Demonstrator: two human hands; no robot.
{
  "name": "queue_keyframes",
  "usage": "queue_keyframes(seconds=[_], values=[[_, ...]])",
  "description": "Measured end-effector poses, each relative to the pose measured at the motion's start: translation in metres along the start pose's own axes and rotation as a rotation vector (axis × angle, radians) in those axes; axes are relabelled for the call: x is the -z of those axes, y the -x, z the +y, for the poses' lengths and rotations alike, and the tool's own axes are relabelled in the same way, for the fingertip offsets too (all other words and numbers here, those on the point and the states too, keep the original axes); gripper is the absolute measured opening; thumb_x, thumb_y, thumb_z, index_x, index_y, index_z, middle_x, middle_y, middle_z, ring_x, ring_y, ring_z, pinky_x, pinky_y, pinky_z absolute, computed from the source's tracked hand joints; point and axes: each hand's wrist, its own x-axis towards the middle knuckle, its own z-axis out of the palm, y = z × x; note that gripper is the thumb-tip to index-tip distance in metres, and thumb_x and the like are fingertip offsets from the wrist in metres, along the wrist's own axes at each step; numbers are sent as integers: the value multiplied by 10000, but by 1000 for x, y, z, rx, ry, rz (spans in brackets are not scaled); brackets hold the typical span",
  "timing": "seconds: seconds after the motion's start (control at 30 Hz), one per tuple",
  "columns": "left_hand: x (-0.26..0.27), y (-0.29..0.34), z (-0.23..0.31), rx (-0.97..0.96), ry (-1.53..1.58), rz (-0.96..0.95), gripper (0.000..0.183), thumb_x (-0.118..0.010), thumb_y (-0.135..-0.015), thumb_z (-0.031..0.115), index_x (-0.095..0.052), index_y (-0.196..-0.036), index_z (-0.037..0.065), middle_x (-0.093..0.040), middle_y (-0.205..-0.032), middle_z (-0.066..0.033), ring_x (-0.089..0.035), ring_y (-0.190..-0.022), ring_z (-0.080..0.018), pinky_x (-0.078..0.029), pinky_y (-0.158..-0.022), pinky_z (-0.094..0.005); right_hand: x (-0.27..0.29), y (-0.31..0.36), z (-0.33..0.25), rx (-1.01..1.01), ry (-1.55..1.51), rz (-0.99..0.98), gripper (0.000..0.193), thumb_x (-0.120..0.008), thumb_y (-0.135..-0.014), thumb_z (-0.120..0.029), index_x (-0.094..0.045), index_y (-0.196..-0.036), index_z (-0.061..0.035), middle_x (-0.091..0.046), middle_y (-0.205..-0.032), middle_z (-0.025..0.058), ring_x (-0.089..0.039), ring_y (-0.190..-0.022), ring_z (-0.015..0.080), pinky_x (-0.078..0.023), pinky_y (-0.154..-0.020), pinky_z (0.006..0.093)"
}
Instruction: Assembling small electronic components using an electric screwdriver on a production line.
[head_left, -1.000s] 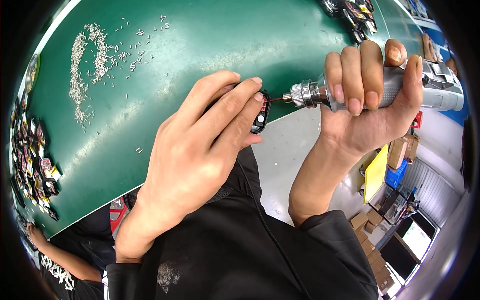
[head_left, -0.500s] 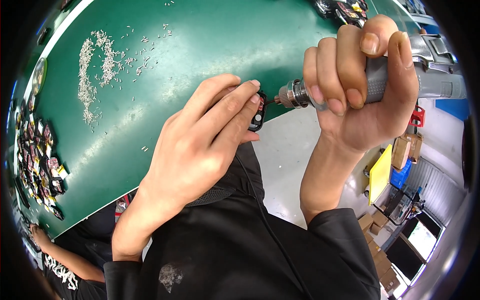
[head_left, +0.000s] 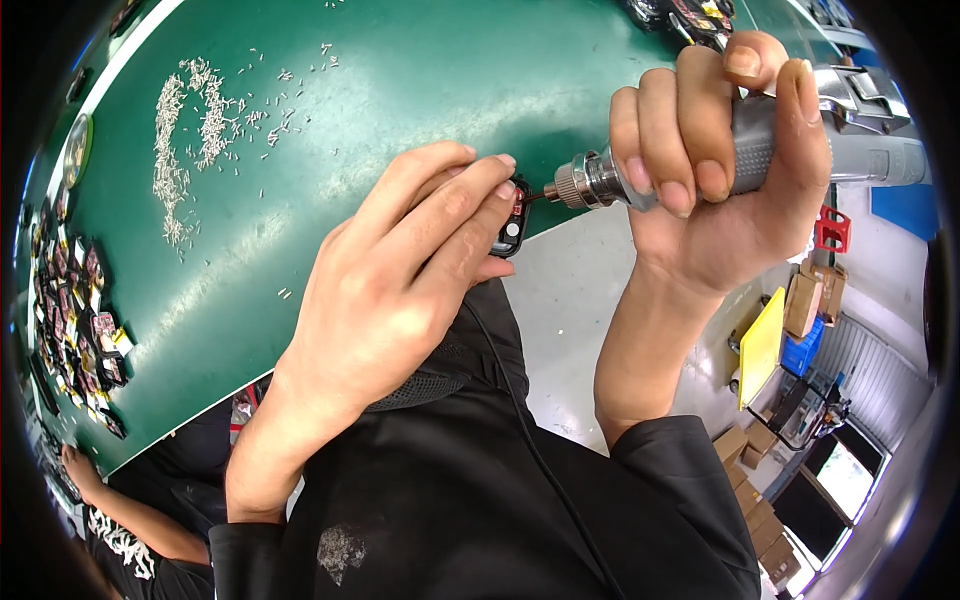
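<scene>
- The left hand [head_left: 400, 275] grips a small black casing [head_left: 512, 232] over the table's near edge, fingers bunched across its face, seemingly to steady it; the thumb and underside are partly hidden.
- The right hand [head_left: 690, 150] is closed around a grey electric screwdriver [head_left: 755, 150], its fingers wrapped over the barrel, probably for control along the tool's axis.
- The screwdriver lies nearly level, so its thin bit [head_left: 537, 195] points sideways at the casing's edge (whether the tip is seated in it, I cannot tell).
- Loose silver screws [head_left: 210, 130] lie spread on the green table [head_left: 400, 90], apparently so that single ones are easy to pick.
- Similar black casings [head_left: 80, 330] are heaped at the left edge, away from the hands, perhaps to spare working room.
</scene>
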Motion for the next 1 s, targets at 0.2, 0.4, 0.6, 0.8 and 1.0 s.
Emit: queue_keyframes(seconds=[0.2,0.4,0.6,0.8,1.0], values=[[5,-1,3,39,65,-59,426,-737,-590,7,-627,-996,-56,-621,-1090,-125,-574,-997,-319,-501,-803,-385,-2,8,-2,-34,-212,70,328,-411,-959,-333,-564,-991,-44,-416,-517,-31,-379,-398,73,-368,-468,241],[3,1,2,42,92,-34,382,-677,-620,-49,-627,-999,-61,-617,-1111,-127,-572,-1005,-328,-498,-812,-387,-2,18,10,-23,-481,208,298,-470,-942,-307,-550,-937,-20,-403,-511,-27,-373,-401,73,-355,-457,236],[2,2,0,37,85,-36,400,-669,-608,-62,-634,-1006,-47,-621,-1108,-118,-575,-999,-327,-500,-809,-388,-7,16,13,-46,-560,283,277,-485,-937,-297,-542,-907,-27,-384,-511,-31,-364,-418,66,-348,-465,227],[1,3,-1,35,87,-18,407,-680,-602,-57,-643,-1007,-33,-628,-1099,-114,-577,-985,-326,-501,-799,-389,-4,17,15,-52,-599,276,275,-486,-936,-288,-543,-909,-21,-388,-513,-29,-368,-420,69,-354,-473,226],[0,3,-1,39,95,-13,385,-687,-614,-46,-647,-997,-34,-631,-1092,-114,-579,-980,-321,-501,-795,-385,-2,19,16,-45,-639,307,266,-494,-932,-276,-545,-906,-16,-394,-510,-28,-380,-411,73,-357,-471,227]])
